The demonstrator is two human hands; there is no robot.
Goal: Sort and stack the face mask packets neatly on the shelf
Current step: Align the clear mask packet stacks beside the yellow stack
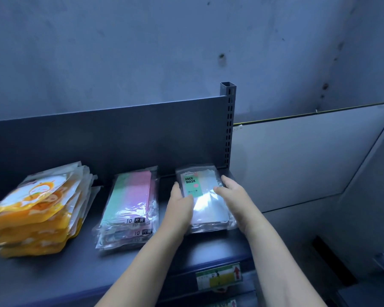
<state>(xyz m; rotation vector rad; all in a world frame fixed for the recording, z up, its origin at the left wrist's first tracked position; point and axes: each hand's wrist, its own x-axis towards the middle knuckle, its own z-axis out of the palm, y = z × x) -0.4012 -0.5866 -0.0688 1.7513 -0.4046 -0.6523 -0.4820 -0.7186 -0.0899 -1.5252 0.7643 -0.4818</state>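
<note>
Three stacks of face mask packets lie on a dark shelf (80, 269). At the left is a slumped orange-and-white cartoon stack (38, 209). In the middle sits a green-and-pink stack (130, 207) marked "10". At the right end lies a clear stack with a green "FACE MASK" label (205, 198). My left hand (180, 209) presses flat against that stack's left edge. My right hand (232, 196) presses its right edge, fingers laid over the top packet. Both hands clasp the stack between them.
A dark back panel (120, 134) rises behind the stacks, ending in a slotted upright post (229, 120) right of the clear stack. A label with a red arrow (220, 276) sits on the shelf's front edge. A pale wall panel (297, 162) lies to the right.
</note>
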